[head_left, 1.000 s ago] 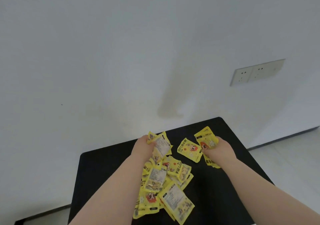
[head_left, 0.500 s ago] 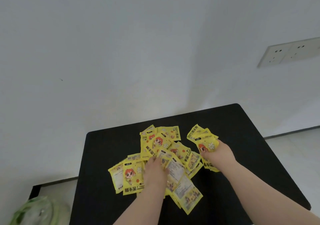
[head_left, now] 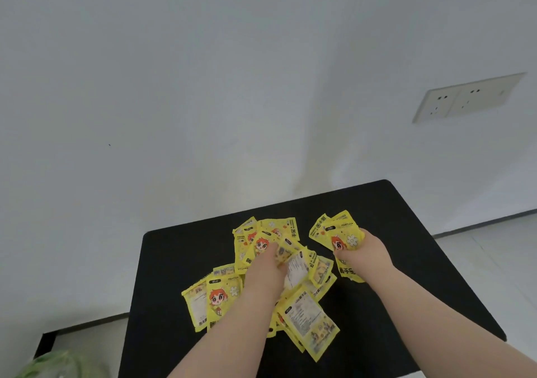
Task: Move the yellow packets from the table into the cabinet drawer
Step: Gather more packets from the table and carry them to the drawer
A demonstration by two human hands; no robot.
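Observation:
Several yellow packets [head_left: 220, 299] with a red-haired cartoon figure lie in a loose heap on the black table [head_left: 180, 255]. My left hand [head_left: 268, 270] reaches into the middle of the heap, fingers curled around a few packets. My right hand [head_left: 363, 251] is at the heap's right side, closed on a bunch of yellow packets [head_left: 340, 232] that fan out above its fingers. No cabinet drawer is in view.
A white wall stands right behind the table, with a double wall socket [head_left: 467, 97] at the right. A green plastic bag [head_left: 55, 364] lies low at the bottom left. Pale floor shows to the right of the table.
My left hand let go of its earlier handful, swept back and has pushed forward into the heap again. The right hand keeps its bunch. The view swung slightly.

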